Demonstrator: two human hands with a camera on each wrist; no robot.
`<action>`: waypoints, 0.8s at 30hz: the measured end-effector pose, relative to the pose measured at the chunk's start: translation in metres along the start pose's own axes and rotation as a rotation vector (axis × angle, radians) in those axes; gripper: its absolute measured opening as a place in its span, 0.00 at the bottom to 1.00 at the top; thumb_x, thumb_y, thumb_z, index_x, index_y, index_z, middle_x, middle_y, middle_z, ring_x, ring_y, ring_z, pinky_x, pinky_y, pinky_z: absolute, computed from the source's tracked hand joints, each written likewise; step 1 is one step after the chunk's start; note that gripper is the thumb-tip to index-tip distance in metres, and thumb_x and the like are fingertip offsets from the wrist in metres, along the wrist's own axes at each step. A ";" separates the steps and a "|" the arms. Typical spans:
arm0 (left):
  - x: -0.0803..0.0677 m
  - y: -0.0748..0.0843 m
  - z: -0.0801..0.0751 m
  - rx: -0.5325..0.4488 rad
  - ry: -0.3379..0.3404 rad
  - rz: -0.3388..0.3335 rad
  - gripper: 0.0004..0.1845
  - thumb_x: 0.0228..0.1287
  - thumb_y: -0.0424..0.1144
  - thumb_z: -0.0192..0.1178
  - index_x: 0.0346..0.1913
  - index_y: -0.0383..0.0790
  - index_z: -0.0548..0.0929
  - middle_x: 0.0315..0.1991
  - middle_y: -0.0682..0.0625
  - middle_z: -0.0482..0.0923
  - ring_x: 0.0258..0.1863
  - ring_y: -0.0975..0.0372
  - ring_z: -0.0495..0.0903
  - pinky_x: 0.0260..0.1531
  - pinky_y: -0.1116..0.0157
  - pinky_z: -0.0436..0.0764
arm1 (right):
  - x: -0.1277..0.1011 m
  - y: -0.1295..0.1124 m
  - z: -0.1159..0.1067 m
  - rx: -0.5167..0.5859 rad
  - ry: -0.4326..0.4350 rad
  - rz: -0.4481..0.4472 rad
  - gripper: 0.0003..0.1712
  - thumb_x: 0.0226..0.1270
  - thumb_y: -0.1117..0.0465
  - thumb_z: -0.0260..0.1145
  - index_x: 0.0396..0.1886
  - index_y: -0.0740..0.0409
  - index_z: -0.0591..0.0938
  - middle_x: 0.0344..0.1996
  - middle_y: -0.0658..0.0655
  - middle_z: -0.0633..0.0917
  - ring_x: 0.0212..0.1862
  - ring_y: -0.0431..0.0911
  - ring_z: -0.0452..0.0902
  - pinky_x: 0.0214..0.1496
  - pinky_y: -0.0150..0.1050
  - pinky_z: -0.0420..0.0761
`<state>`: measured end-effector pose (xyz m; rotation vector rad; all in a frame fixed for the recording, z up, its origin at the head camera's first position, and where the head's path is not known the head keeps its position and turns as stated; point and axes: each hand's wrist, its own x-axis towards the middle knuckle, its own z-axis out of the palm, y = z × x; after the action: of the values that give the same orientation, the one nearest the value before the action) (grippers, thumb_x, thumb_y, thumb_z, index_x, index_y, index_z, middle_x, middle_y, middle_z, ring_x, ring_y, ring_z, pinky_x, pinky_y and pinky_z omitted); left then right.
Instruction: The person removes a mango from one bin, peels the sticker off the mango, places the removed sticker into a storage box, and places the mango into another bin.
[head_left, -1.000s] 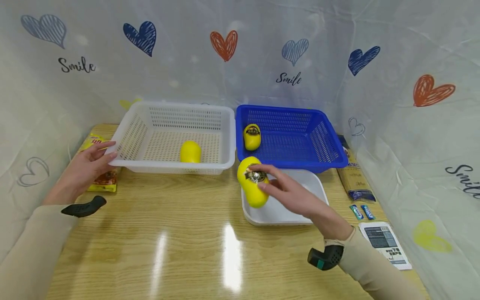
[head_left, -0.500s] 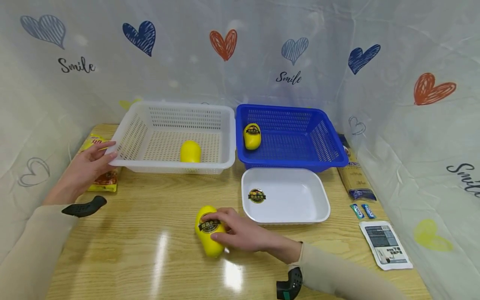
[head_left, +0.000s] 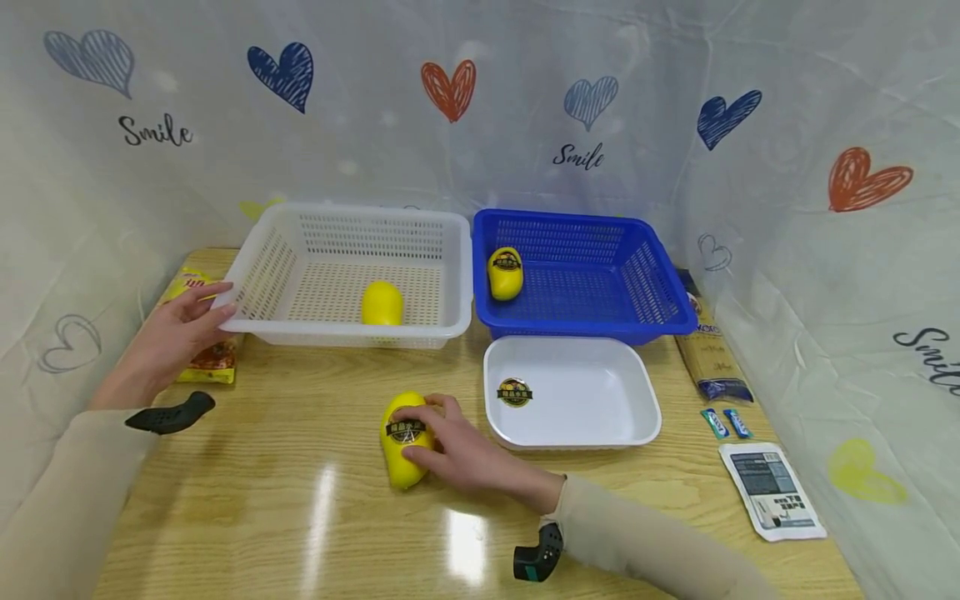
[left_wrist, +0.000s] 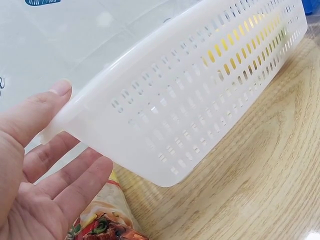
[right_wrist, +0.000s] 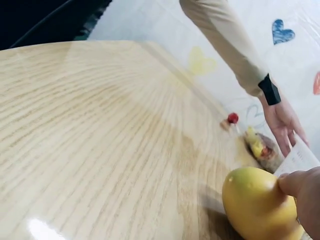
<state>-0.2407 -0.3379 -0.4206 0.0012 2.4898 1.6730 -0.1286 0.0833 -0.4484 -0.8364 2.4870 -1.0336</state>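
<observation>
A yellow mango [head_left: 406, 446] with a black label is gripped by my right hand [head_left: 461, 450], low over the front middle of the table. Whether it touches the wood I cannot tell. In the right wrist view, my thumb presses on the side of this mango [right_wrist: 257, 205]. My left hand [head_left: 172, 333] holds the left front corner of the white plastic basket [head_left: 352, 335]. The left wrist view has its thumb on top of the rim and its fingers below. A second mango [head_left: 382, 303] lies inside that basket, and another labelled mango [head_left: 506, 275] lies in the blue basket [head_left: 592, 329].
A shallow white tray [head_left: 592, 404] with a round black label sticker [head_left: 514, 392] stands before the blue basket. On the right lie a brown packet [head_left: 712, 358], two small wrapped sweets [head_left: 726, 423] and a white pouch [head_left: 772, 492]. A yellow food bag [head_left: 213, 362] lies under my left hand.
My right hand has carried the mango from above the white tray leftward and toward the front, then slightly back and left. My left hand has stayed on the basket.
</observation>
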 end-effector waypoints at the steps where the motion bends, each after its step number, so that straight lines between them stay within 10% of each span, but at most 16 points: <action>1: 0.000 0.000 0.000 -0.005 -0.002 0.004 0.36 0.71 0.53 0.54 0.77 0.48 0.56 0.65 0.44 0.63 0.44 0.75 0.79 0.42 0.71 0.82 | 0.001 0.000 0.000 -0.001 0.012 0.003 0.24 0.74 0.46 0.59 0.67 0.32 0.70 0.70 0.64 0.58 0.68 0.52 0.63 0.61 0.47 0.73; 10: -0.002 0.004 -0.001 0.076 0.055 0.029 0.35 0.72 0.54 0.52 0.77 0.49 0.55 0.69 0.44 0.59 0.46 0.77 0.74 0.40 0.77 0.79 | -0.003 -0.007 -0.015 -0.131 -0.002 -0.032 0.29 0.73 0.50 0.60 0.72 0.38 0.67 0.73 0.65 0.54 0.48 0.47 0.80 0.47 0.36 0.80; 15: -0.017 0.023 0.010 0.192 0.328 0.133 0.30 0.72 0.53 0.54 0.72 0.49 0.65 0.67 0.48 0.65 0.59 0.73 0.69 0.47 0.83 0.71 | -0.012 -0.017 -0.035 -0.169 0.029 -0.056 0.29 0.74 0.52 0.60 0.72 0.44 0.67 0.73 0.62 0.56 0.52 0.46 0.78 0.47 0.36 0.81; 19: -0.041 0.046 0.038 0.205 0.505 0.279 0.22 0.71 0.45 0.58 0.63 0.38 0.75 0.53 0.60 0.72 0.49 0.74 0.74 0.43 0.83 0.73 | -0.015 -0.021 -0.052 -0.196 0.078 -0.089 0.29 0.73 0.54 0.61 0.71 0.48 0.68 0.71 0.60 0.62 0.66 0.51 0.67 0.60 0.45 0.76; 24: -0.077 0.059 0.100 0.175 0.306 0.369 0.17 0.70 0.37 0.60 0.57 0.31 0.77 0.50 0.53 0.75 0.44 0.74 0.76 0.38 0.84 0.75 | -0.013 -0.019 -0.069 -0.193 0.127 -0.124 0.27 0.73 0.57 0.62 0.68 0.55 0.71 0.65 0.59 0.71 0.60 0.49 0.73 0.59 0.42 0.77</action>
<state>-0.1570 -0.2297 -0.3938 0.2583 3.0125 1.6810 -0.1454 0.1175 -0.3861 -1.0236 2.7046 -0.9227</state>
